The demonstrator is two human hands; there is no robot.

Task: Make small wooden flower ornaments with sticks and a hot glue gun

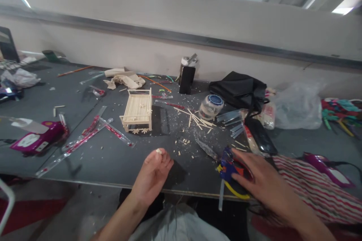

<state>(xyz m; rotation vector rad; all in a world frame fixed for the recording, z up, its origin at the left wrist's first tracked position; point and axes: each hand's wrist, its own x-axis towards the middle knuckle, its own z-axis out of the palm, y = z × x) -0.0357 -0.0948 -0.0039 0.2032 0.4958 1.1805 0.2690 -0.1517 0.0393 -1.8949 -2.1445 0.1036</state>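
My left hand point(154, 175) is closed in a pinch, with a small pale wooden piece point(158, 151) at its fingertips. My right hand point(263, 179) curls around a blue glue gun point(227, 167) with a red and yellow part, at the table's front edge. A clear glue stick point(221, 196) juts from the gun past the edge. Beyond my left hand stands a miniature bed point(138, 110) made of thin wooden sticks, with small flower-shaped pieces on it. Tiny cut wooden bits point(183, 141) lie between my hands.
Loose thin sticks point(198, 118) lie beside a clear jar with a blue lid point(211, 106). Behind are a phone point(187, 80) and a black bag point(240, 89). Purple glue guns point(38, 138) rest at both sides. Striped cloth point(313, 188) covers the right front.
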